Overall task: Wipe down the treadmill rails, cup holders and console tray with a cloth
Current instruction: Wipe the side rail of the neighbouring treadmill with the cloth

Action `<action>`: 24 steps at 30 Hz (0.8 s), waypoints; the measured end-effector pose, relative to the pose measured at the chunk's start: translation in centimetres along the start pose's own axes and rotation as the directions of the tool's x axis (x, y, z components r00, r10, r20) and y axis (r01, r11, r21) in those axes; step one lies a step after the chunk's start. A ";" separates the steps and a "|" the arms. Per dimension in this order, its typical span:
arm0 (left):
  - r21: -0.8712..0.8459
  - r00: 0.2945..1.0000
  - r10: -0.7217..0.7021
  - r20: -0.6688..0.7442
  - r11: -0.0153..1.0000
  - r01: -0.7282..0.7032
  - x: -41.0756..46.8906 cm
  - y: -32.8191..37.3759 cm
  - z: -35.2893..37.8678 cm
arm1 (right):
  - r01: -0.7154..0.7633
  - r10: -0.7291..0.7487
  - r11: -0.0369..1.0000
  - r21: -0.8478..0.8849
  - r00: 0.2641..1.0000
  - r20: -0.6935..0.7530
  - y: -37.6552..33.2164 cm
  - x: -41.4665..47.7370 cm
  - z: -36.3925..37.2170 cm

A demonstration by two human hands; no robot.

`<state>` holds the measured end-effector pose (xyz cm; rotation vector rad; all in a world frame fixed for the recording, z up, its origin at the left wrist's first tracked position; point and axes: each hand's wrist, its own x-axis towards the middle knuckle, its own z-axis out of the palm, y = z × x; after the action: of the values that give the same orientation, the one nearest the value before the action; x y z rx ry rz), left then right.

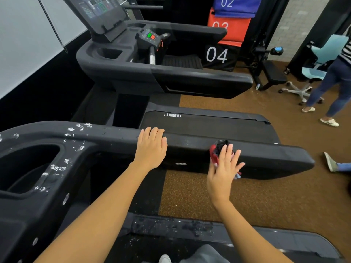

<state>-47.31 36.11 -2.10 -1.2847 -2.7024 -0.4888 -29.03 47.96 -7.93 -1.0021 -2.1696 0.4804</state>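
The rail (228,149) runs across the middle of the frame, from the console at left to its rounded end at right. The right hand (224,168), at centre right, presses a bunched red and dark cloth (218,149) against the rail's near face. Its fingers are spread almost flat, so it pins the cloth with palm and fingers instead of closing around it; this probably gives a broad wiping contact. The left hand (152,147), at centre, lies palm down on top of the rail with fingers together and curled over the far edge. It holds nothing and seems to be there as a brace.

At lower left, the cup holder (30,164) is a dark recess whose rim is flecked with white specks, and more specks dot the rail's left part. That suggests the wiping has not reached this end yet. The stretch under and beside the cloth looks mostly clean, apart from one pale smudge on the near face between the hands.

A second treadmill (171,73) stands in the upper half of the frame.
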 end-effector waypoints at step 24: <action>-0.126 0.988 -0.143 0.055 0.981 0.149 0.0 2.3 -1.2 | -0.255 0.221 0.814 0.521 0.967 0.129 0.0 3.1 -6.3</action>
<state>-45.58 37.02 -0.46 -1.1436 -2.8593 -0.6694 -25.94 50.65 -2.23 -0.9426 -1.7983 1.1800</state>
